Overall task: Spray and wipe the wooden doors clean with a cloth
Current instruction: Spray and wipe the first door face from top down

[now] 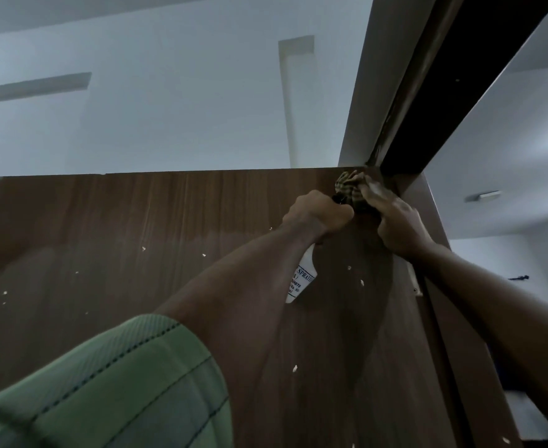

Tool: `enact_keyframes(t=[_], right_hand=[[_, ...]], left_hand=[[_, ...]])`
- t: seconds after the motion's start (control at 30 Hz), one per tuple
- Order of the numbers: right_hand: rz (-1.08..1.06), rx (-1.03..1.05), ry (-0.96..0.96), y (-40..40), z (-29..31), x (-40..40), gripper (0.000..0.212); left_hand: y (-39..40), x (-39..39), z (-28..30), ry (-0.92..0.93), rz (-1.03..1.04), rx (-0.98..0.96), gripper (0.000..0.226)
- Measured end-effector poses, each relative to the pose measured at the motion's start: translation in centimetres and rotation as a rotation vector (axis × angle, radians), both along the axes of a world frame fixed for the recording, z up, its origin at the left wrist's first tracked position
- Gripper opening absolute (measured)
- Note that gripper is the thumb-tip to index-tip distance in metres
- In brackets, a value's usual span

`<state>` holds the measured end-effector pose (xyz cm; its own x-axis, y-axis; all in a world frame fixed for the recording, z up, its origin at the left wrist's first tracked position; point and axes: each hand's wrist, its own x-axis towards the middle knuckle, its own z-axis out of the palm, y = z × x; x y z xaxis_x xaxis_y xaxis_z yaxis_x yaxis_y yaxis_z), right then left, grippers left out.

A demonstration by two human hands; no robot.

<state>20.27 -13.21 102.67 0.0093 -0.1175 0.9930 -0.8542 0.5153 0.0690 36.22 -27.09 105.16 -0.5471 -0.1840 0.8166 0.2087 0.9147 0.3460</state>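
Observation:
A dark brown wooden door point(136, 253) fills the lower view, seen from below, with small white specks on it and a darker wet band near its top. My left hand point(317, 215) grips a white spray bottle point(301, 276) by its neck, the labelled body hanging down against the door. My right hand point(395, 221) presses a checked cloth point(350, 189) against the door's top right corner, close to the frame. Most of the cloth is hidden under my fingers.
The dark door frame point(427, 92) runs up to the right of the door. A metal hinge plate point(416, 282) sits on the door's right edge. Pale walls and ceiling point(185, 108) lie above. Another room opens at the right.

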Motion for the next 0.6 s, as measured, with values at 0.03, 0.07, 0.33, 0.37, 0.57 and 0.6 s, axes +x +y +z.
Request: enact_keyframes(t=[0.03,0.07,0.33,0.37,0.57,0.6], right_hand=[[0.007,0.018,-0.006,0.5,0.6,0.0,0.082],[0.028,0.023,-0.032,0.9,1.9,-0.1,0.085],[0.021,-0.024,-0.066,0.6,-0.6,0.8,0.082],[0.028,-0.01,-0.063,1.0,-0.9,0.7,0.079],[0.064,0.092,-0.144,2.6,-0.1,1.1,0.07],[0.076,0.085,-0.139,2.5,-0.6,1.2,0.069]], left_hand=[[0.2,0.0,-0.1,-0.008,0.004,-0.011,0.032],[0.3,0.0,-0.1,-0.01,0.0,-0.019,0.032],[0.5,-0.1,-1.5,-0.073,0.005,-0.065,0.032],[0.5,-0.1,-2.0,-0.111,0.006,-0.089,0.032],[0.1,0.3,-4.4,-0.195,0.102,-0.284,0.029],[0.0,0.5,-4.8,-0.198,0.126,-0.306,0.031]])
